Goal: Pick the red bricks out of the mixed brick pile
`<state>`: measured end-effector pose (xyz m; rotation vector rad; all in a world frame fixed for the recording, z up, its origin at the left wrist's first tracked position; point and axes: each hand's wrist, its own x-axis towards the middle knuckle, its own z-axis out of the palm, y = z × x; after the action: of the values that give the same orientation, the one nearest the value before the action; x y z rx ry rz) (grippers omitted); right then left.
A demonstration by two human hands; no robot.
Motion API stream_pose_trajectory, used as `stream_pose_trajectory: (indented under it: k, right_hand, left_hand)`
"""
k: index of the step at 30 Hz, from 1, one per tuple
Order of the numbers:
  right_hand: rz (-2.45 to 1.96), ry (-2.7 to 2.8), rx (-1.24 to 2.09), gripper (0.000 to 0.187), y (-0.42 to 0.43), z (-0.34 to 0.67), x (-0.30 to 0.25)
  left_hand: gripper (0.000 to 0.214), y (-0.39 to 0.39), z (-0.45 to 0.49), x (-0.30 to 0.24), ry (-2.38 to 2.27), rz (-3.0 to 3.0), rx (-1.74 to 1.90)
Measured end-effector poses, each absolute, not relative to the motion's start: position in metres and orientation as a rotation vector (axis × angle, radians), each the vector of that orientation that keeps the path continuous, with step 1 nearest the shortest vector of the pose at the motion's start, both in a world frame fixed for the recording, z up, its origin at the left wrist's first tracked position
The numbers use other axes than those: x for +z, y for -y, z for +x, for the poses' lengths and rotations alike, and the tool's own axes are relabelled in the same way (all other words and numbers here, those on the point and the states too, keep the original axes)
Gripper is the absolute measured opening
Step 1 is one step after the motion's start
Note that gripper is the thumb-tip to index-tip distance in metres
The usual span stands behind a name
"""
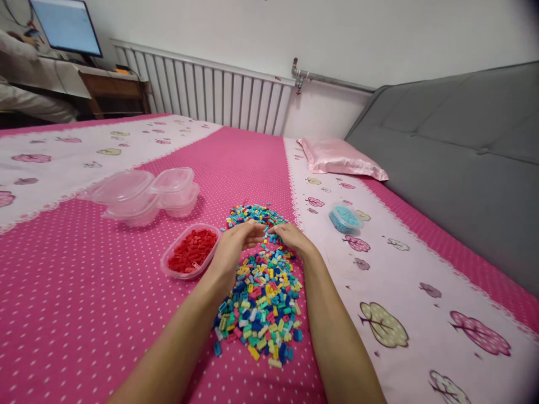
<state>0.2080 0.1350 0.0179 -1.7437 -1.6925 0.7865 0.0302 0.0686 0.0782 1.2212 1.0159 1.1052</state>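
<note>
A big pile of small coloured bricks (pixel 263 303) lies on the pink dotted bedspread (pixel 84 292). Both my hands rest on its far part, fingertips almost meeting. My left hand (pixel 236 247) has its fingers bent down onto the bricks. My right hand (pixel 292 237) also reaches in with curled fingers; whether either pinches a brick is hidden. Just left of my left hand stands an oval clear tub of red bricks (pixel 191 251). To the right, on the pale strip, sits a clear tub of light blue bricks (pixel 345 217).
Several stacked clear tubs and lids (pixel 143 193) sit at the back left. A pink satin pillow (pixel 341 158) lies near the grey headboard (pixel 455 168). A white radiator (pixel 210 92) lines the wall. Another person's sleeve (pixel 25 84) and a monitor (pixel 67 25) show at top left.
</note>
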Motion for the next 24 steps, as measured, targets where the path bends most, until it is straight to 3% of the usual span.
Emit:
stream_pose_trajectory:
  k: [7,18,24]
  right_hand:
    - [-1.665,1.583,1.085,0.035,-0.126,0.21,0.027]
    - [-1.72,1.885,0.6,0.032,-0.14,0.2,0.013]
    - [-1.686,2.048,0.482,0.046,-0.138,0.198,0.01]
  left_hand:
    - [0.033,-0.063,0.021,0.05,-0.69,0.883,1.098]
    - [0.026,-0.063,0.023,0.044,-0.837,0.757,0.981]
    - [0.025,-0.067,0.024,0.046,-0.92,0.504,0.947]
